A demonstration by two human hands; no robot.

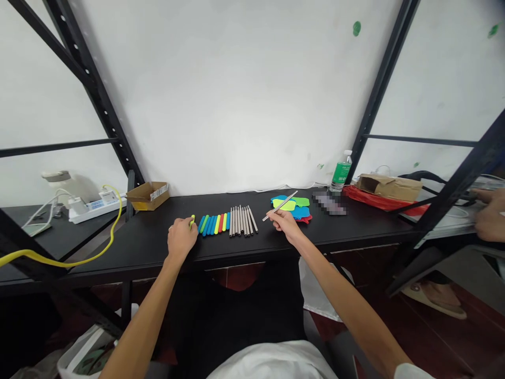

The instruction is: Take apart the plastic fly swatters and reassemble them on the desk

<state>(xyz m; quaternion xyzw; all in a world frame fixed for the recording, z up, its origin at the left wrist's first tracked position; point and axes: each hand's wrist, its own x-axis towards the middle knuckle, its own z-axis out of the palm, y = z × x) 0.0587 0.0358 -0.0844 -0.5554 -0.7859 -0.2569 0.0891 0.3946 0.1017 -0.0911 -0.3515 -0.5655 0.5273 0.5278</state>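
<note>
My left hand [181,237] pinches a short yellow-green stick [192,220] at the left end of a row of coloured sticks [213,225]. These are blue, green, yellow and red and lie side by side on the black table. Right of them is a row of thin grey rods [242,221] with dark ends. My right hand [284,223] grips one thin grey rod [282,204], slanted up to the right, between thumb and fingers. Beneath and behind that rod lies a pile of flat coloured pieces [301,211] in blue, green, yellow and red.
The black table [142,239] has a small open carton [148,197] at left. A water bottle [341,171], a torn carton [389,187] and red plastic [365,198] are at right. A yellow cable [94,255] crosses the left side. Another person's hand [491,213] is at far right.
</note>
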